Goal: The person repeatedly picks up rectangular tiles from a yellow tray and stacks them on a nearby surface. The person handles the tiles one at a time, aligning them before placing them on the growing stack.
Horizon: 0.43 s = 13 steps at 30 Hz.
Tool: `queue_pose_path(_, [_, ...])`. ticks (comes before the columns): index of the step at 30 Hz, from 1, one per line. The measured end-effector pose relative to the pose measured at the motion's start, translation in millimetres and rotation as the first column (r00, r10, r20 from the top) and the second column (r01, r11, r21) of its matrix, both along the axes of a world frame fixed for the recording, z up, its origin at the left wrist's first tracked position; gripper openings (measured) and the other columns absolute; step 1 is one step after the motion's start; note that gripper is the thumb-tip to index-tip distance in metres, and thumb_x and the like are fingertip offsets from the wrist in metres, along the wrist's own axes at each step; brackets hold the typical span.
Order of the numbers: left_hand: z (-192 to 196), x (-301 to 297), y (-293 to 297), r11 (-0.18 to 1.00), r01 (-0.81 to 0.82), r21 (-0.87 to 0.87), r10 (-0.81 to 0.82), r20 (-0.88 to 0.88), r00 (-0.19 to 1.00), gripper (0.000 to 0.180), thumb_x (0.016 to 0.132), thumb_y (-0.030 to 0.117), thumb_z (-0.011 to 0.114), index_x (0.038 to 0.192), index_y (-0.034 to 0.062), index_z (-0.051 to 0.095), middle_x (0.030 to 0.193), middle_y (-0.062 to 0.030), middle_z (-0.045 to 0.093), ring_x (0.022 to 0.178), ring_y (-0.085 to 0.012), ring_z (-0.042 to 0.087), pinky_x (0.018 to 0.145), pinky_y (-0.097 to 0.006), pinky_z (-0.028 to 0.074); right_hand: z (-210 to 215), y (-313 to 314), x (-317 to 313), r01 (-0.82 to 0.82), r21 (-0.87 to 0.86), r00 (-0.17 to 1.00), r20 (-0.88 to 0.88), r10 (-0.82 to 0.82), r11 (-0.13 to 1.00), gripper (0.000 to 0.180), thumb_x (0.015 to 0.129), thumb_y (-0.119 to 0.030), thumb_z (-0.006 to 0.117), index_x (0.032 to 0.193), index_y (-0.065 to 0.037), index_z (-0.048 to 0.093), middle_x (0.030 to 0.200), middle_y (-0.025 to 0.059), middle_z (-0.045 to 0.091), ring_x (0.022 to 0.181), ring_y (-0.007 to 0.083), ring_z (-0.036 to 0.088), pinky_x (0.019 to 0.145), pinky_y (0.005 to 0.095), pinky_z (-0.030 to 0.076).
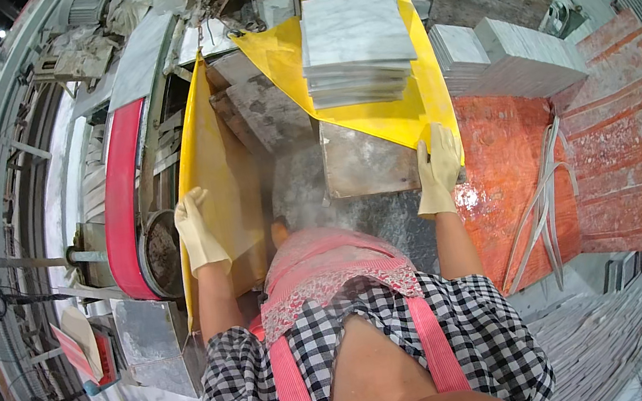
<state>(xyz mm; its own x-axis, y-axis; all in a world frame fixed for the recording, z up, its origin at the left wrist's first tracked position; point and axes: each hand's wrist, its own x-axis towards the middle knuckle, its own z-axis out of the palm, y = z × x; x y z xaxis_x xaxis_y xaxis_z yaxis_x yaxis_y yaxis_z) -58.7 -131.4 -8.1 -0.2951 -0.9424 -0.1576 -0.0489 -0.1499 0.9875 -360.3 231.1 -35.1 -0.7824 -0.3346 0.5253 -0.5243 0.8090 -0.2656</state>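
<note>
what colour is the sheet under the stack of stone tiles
Yellow. The sheet lies under the grey tile stack, clearest in the head view.

No packages, labels, signs or screens are showing anywhere in this view (neither on the tabletop, nor at its edges or corners, nor on the machinery and stacked stone that are surrounding it).

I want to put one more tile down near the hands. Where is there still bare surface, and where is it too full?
Bare patches: the grey slab below the tile stack, beside the right hand, and the dusty top between both hands. The left hand lies on the yellow sheet beside the red belt; that side is crowded. The yellow sheet under the stack is mostly covered.
</note>
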Motion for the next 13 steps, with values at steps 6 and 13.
queue_pose_path(6, [-4, -12, -102, 0.973, -0.01, -0.23, -0.012, -0.092, 0.996, 0.029, 0.105, 0.027, 0.056, 0.104, 0.0009, 0.069, 0.1, -0.0099, 0.073, 0.096, -0.0173, 0.069, 0.09, -0.032, 0.053, -1, -3, 1, 0.006, -0.005, 1.0, -0.008, -0.006, 1.0, 0.044, 0.093, -0.021, 0.061, 0.132, -0.001, 0.057, 0.13, 0.0191, 0.06, 0.124, 0.0369, 0.052, 0.109, 0.0473, 0.038])
queue_pose_path(13, [-52, -20, -263, 0.751, 0.176, -0.637, 0.214, 0.487, 0.847, 0.035, 0.099, 0.033, 0.062, 0.126, 0.0121, 0.068, 0.125, -0.0155, 0.069, 0.117, -0.0311, 0.064, 0.103, -0.043, 0.047, 24, -25, 15, -0.002, -0.047, 0.983, 0.186, 0.011, 0.999, 0.043, 0.098, -0.022, 0.055, 0.133, 0.002, 0.055, 0.132, 0.0229, 0.057, 0.127, 0.0382, 0.049, 0.111, 0.0473, 0.035])
